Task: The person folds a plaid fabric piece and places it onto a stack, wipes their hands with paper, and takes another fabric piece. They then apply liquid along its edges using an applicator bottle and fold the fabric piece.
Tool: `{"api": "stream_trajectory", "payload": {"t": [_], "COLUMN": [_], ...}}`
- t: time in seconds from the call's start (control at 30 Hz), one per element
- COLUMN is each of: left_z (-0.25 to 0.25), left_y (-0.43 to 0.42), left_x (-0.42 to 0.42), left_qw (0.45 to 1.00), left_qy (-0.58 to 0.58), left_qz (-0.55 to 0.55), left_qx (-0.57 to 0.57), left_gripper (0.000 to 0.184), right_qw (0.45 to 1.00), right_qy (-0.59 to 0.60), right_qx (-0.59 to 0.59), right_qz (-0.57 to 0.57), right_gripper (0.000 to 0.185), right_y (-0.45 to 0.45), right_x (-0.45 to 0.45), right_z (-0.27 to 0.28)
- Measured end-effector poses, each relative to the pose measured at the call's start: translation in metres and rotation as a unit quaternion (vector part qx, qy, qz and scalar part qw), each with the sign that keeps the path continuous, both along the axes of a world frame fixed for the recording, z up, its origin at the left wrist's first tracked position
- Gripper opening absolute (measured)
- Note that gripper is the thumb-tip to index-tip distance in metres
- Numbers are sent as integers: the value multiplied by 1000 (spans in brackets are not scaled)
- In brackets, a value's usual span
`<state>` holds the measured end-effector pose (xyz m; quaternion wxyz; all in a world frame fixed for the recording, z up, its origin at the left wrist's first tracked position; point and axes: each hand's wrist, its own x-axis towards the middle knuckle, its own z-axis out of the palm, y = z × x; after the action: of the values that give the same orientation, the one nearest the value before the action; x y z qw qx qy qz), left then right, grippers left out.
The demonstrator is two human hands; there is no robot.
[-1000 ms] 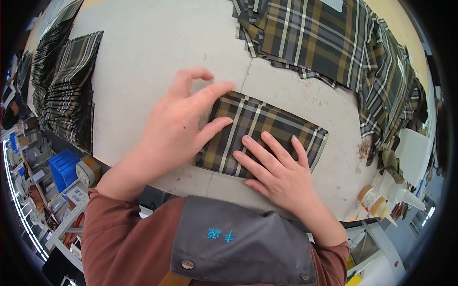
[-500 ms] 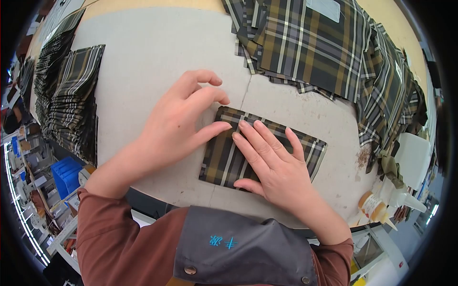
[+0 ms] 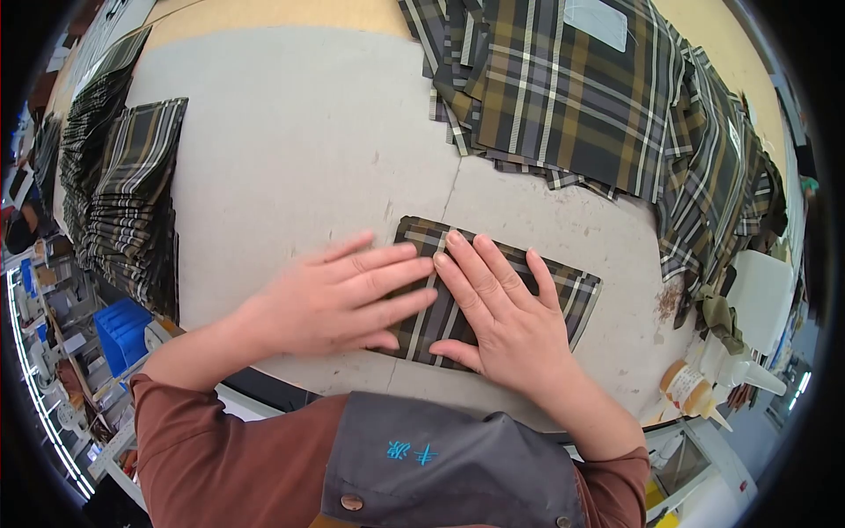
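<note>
A folded plaid cloth piece point(image 3: 563, 308) in black, brown, grey and white lies on the pale table near its front edge. Over its left part is my left hand point(image 3: 348, 295), slightly blurred, with the fingers stretched out and pointing right. My right hand point(image 3: 506, 321) rests flat on the middle of the cloth, its fingers apart. The fingertips of the two hands are close together. Part of the cloth is hidden under both hands.
Large plaid pieces point(image 3: 581, 106) with a pale patch on top lie at the back right. Folded plaid stacks point(image 3: 136, 194) stand at the left edge. A glue bottle point(image 3: 687, 387) and a white container point(image 3: 759, 295) are at the right. A blue bin point(image 3: 121, 334) is beyond the left edge.
My left hand has turned from a curled pose beside the cloth to straight fingers over its left part. My right hand stays flat on the cloth. The view has shifted slightly.
</note>
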<state>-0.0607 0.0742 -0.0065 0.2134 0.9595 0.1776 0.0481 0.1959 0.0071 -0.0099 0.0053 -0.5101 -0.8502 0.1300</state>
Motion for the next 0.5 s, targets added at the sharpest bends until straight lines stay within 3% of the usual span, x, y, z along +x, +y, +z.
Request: {"api": "stream_trajectory", "payload": {"t": [0.1, 0.3, 0.5], "left_z": [-2, 0, -4], "left_y": [4, 4, 4], "left_x": [1, 3, -2], "left_qw": [994, 980, 962], "left_qy": [31, 44, 24], "left_qz": [102, 127, 224], "left_qx": [38, 147, 155], "left_gripper": [55, 59, 54], "right_qw": [1000, 1000, 1000], "right_qy": [1, -1, 5], "right_qx": [-5, -14, -22], "right_qz": [2, 1, -1], "right_gripper": [90, 90, 88], "right_y": [0, 0, 1], "right_x": [0, 0, 0], "right_z": [0, 1, 2]}}
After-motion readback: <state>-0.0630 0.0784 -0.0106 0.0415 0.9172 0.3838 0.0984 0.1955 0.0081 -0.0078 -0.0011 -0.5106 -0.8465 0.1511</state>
